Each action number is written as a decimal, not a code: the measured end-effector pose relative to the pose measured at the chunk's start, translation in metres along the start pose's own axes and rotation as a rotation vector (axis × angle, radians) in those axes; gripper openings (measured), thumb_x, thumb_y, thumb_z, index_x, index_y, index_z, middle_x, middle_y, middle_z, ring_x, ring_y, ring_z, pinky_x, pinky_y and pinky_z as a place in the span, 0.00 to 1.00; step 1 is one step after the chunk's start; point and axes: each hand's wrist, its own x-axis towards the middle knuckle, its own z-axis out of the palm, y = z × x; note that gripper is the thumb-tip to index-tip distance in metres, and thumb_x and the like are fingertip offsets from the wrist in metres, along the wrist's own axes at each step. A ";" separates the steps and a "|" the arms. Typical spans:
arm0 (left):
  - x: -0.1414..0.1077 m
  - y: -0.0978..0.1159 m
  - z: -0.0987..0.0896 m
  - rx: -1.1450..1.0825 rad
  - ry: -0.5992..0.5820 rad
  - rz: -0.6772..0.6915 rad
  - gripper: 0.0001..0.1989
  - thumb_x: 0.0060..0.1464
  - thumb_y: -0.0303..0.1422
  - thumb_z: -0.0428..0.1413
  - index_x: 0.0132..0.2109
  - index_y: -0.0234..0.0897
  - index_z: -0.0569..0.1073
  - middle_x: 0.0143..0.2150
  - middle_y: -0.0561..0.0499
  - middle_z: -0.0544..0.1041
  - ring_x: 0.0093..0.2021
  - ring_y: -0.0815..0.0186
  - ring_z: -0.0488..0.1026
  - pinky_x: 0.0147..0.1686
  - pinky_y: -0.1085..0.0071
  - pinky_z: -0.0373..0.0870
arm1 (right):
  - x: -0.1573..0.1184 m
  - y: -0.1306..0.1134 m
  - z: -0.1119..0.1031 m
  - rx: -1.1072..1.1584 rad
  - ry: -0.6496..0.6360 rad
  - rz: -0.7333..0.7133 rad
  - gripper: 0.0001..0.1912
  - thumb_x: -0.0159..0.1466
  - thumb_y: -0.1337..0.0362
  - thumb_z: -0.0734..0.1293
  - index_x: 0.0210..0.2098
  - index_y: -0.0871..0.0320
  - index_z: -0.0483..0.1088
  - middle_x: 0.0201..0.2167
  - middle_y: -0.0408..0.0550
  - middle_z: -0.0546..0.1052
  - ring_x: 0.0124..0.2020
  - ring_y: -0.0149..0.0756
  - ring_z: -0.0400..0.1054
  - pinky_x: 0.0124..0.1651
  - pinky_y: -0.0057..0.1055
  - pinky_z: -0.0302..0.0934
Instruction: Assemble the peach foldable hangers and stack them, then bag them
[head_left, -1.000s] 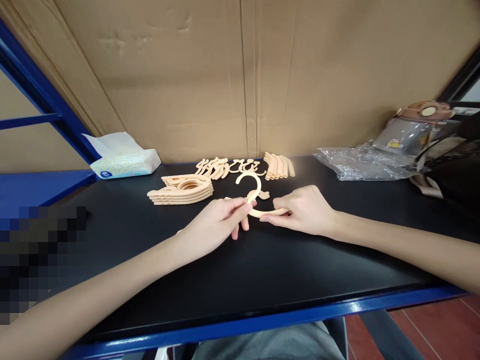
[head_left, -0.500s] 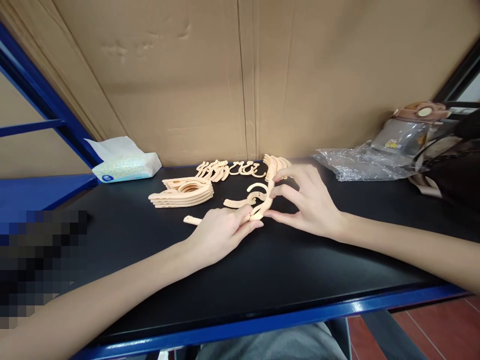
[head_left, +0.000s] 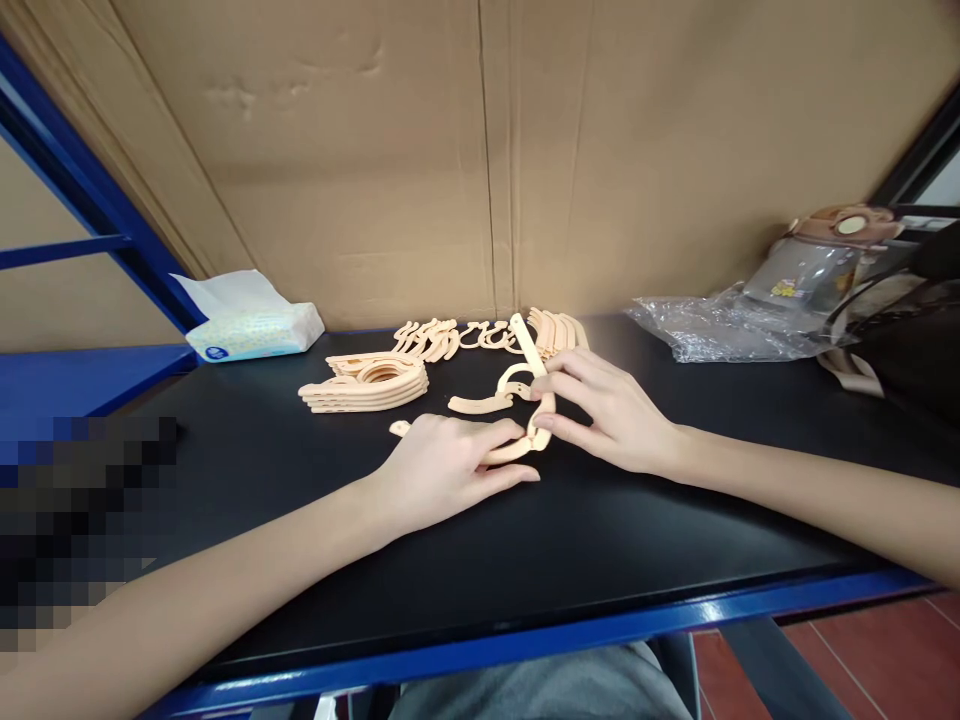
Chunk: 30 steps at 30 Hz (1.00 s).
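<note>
Between my two hands is a cream plastic folding hanger (head_left: 547, 415), bent where its two arms meet. My left hand (head_left: 442, 465) is closed round one arm, whose tip pokes out beyond the knuckles on the left. The other arm rises away from me, pinched between the thumb and fingers of my right hand (head_left: 607, 410). Just behind the joint, a hook piece (head_left: 516, 383) and a loose curved arm piece (head_left: 478, 405) rest on the black table (head_left: 480, 550).
A stack of folded hangers (head_left: 364, 385) sits left of centre. Behind it lie curved pieces (head_left: 427, 340), hooks (head_left: 484, 335) and more arm pieces (head_left: 559, 330). Tissues (head_left: 255, 330) stand at the back left; a plastic bag (head_left: 720, 330) and a bottle (head_left: 810, 260) are at the right.
The hanger's joint has shifted slightly right and towards me. My right fingers have closed in lower on the upright arm, and its top now shows. My left hand has moved slightly.
</note>
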 end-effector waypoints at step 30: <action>0.002 -0.008 -0.007 -0.049 -0.040 0.090 0.12 0.62 0.33 0.49 0.49 0.44 0.74 0.43 0.53 0.73 0.42 0.66 0.68 0.38 0.73 0.66 | 0.000 0.010 0.006 0.084 -0.189 0.193 0.10 0.56 0.74 0.59 0.35 0.57 0.67 0.33 0.44 0.73 0.35 0.35 0.65 0.44 0.35 0.54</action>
